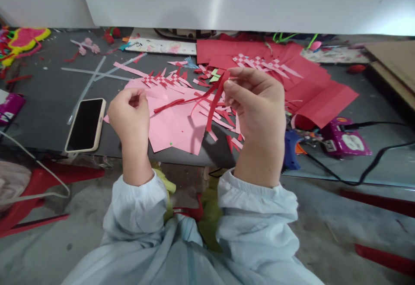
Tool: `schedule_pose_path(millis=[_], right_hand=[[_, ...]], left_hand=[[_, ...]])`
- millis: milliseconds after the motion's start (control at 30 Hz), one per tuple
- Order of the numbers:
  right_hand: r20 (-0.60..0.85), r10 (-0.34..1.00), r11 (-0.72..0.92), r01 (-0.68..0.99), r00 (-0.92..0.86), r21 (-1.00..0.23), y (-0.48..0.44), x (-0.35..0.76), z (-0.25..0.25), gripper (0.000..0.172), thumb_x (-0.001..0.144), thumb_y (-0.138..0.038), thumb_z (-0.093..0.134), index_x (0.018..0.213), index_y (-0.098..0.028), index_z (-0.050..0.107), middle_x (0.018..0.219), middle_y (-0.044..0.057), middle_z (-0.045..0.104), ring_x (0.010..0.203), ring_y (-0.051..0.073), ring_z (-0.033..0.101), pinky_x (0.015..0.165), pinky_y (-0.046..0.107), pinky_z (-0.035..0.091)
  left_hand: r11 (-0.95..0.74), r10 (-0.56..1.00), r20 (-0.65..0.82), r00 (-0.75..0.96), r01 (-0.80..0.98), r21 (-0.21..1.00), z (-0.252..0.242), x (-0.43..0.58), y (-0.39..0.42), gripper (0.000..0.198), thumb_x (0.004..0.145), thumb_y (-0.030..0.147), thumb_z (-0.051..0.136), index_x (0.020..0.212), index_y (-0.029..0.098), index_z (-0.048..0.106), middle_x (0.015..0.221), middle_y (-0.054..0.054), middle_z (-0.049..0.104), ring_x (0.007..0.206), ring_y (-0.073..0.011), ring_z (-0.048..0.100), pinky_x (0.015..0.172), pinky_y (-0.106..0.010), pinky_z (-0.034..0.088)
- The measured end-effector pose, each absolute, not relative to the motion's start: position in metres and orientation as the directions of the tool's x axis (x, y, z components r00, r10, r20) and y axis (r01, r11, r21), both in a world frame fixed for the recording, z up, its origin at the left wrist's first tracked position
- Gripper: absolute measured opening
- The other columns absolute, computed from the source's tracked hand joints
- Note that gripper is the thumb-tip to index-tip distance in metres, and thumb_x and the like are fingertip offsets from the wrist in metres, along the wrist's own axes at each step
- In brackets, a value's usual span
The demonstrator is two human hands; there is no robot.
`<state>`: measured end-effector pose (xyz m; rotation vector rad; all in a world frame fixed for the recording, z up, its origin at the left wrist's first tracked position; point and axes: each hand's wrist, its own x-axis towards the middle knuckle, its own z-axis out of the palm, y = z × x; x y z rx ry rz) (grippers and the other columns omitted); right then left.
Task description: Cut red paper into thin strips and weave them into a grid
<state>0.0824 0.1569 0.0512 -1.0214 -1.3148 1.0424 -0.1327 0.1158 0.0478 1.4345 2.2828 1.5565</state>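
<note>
My right hand [257, 103] is raised above the table edge, its fingers pinched on several red paper strips [215, 99] that hang down and fan to the left. My left hand [131, 114] is curled closed, thumb against fingers; what it holds, if anything, is hidden. Beneath both hands lie pink paper sheets [175, 125] strewn with cut red and pink strips. Behind them is a woven red-and-pink strip piece [165, 80], and a second woven piece [259, 62] lies on the red sheets.
A phone [86, 124] lies screen-up at the left. Red paper sheets [311, 90] cover the right back. A blue glue gun [292, 149], a purple box [345, 140] and a black cable [372, 164] sit at right. Clear sticks [94, 75] lie far left.
</note>
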Motion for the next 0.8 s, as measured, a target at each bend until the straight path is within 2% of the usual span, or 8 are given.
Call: schedule_pose_path(millis=[100,233,367,433,567,667,800], right_hand=[[0.239,0.971,0.24,-0.061,0.028,-0.969,0.158,0.085,0.052,0.018,0.074,-0.028,0.076,0.089,-0.025,0.068,0.073,0.0,0.058,0.06,0.012,0.053,0.057,0.031,0.044],[0.219,0.974,0.222,-0.054,0.058,-0.974,0.158,0.095,0.054,0.015,0.074,-0.029,0.075,0.088,-0.027,0.069,0.073,-0.001,0.058,0.059,0.012,0.052,0.054,0.03,0.043],[0.203,0.976,0.209,-0.072,0.078,-0.975,0.159,0.104,0.054,0.013,0.073,-0.025,0.074,0.085,-0.027,0.07,0.07,-0.002,0.057,0.054,0.01,0.048,0.05,0.028,0.04],[0.182,0.979,0.191,-0.102,0.089,-0.976,0.159,0.104,0.054,0.015,0.07,-0.02,0.074,0.083,-0.025,0.071,0.067,-0.003,0.057,0.052,0.009,0.046,0.049,0.027,0.038],[0.161,0.987,0.162,-0.058,0.015,-0.985,0.158,0.096,0.053,0.016,0.068,-0.018,0.073,0.083,-0.022,0.071,0.064,-0.003,0.058,0.052,0.008,0.047,0.051,0.027,0.039],[0.183,0.982,0.184,0.003,-0.053,-0.983,0.156,0.088,0.052,0.015,0.071,-0.02,0.074,0.086,-0.023,0.07,0.064,-0.003,0.057,0.055,0.01,0.049,0.052,0.028,0.04],[0.172,0.981,0.171,-0.018,-0.089,-0.985,0.155,0.082,0.052,0.012,0.071,-0.019,0.074,0.083,-0.022,0.071,0.063,-0.002,0.058,0.055,0.01,0.05,0.054,0.028,0.042]], left_hand=[[0.121,0.676,0.449,-0.585,0.689,0.715,0.049,-0.133,0.115,0.008,0.078,0.017,0.065,0.078,0.019,0.072,0.078,-0.003,0.074,0.073,-0.0203,0.069,0.077,-0.034,0.053],[0.162,0.678,0.447,-0.584,0.711,0.684,0.049,-0.134,0.115,0.006,0.075,0.02,0.067,0.075,0.02,0.072,0.076,-0.003,0.074,0.074,-0.0225,0.069,0.079,-0.036,0.054],[0.132,0.689,0.439,-0.577,0.695,0.707,0.046,-0.135,0.116,0.005,0.074,0.022,0.068,0.074,0.021,0.073,0.075,-0.002,0.074,0.073,-0.0206,0.069,0.078,-0.034,0.054],[0.054,0.708,0.415,-0.571,0.63,0.774,0.043,-0.136,0.117,0.005,0.074,0.022,0.069,0.075,0.02,0.073,0.075,-0.002,0.074,0.071,-0.0188,0.068,0.074,-0.032,0.054],[-0.131,0.793,0.312,-0.523,0.354,0.926,0.042,-0.133,0.119,0.007,0.074,0.025,0.072,0.076,0.019,0.072,0.069,0.0,0.069,0.064,-0.0141,0.065,0.064,-0.027,0.055],[-0.164,0.821,0.262,-0.506,0.23,0.959,0.044,-0.128,0.119,0.006,0.073,0.024,0.074,0.075,0.019,0.071,0.066,0.001,0.067,0.062,-0.0115,0.062,0.062,-0.025,0.055],[-0.173,0.836,0.251,-0.488,0.201,0.964,0.045,-0.126,0.119,0.004,0.073,0.02,0.075,0.074,0.02,0.071,0.068,0.001,0.067,0.065,-0.0117,0.064,0.064,-0.027,0.056]])
